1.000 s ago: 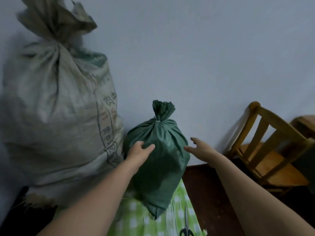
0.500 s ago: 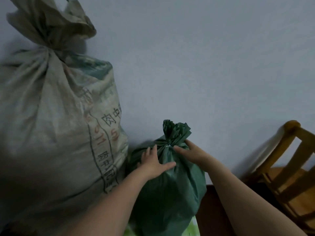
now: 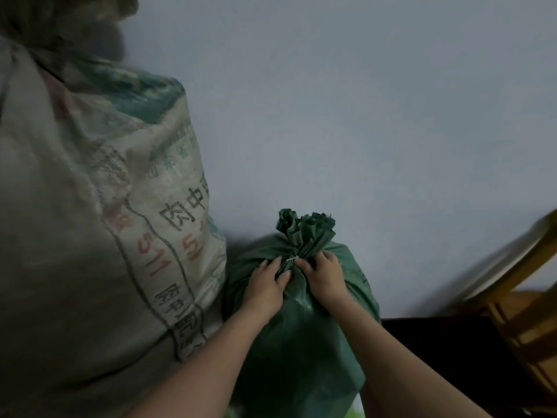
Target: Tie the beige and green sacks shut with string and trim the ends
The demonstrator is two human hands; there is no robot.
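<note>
Green woven cloth is bunched into a tight neck on the green sack (image 3: 301, 342), which stands low against the wall (image 3: 361, 116), touching the beige sack (image 3: 105, 236) on its left. A pale string (image 3: 291, 260) circles that neck, so we judge this tie made or nearly so. Whether it is knotted we cannot tell, and no long ends show.

Our left grip (image 3: 265, 285) pinches the gathered cloth just under the string, between thumb and fingers. Our right grip (image 3: 324, 277) curls its fingers onto the neck from the other side, right at the string.

We cannot judge the tie on the beige sack, since its top is blurred and cut off by the frame. What seems left is to snug this knot and trim the ends. A wooden chair (image 3: 530, 297) stands well apart on the right.
</note>
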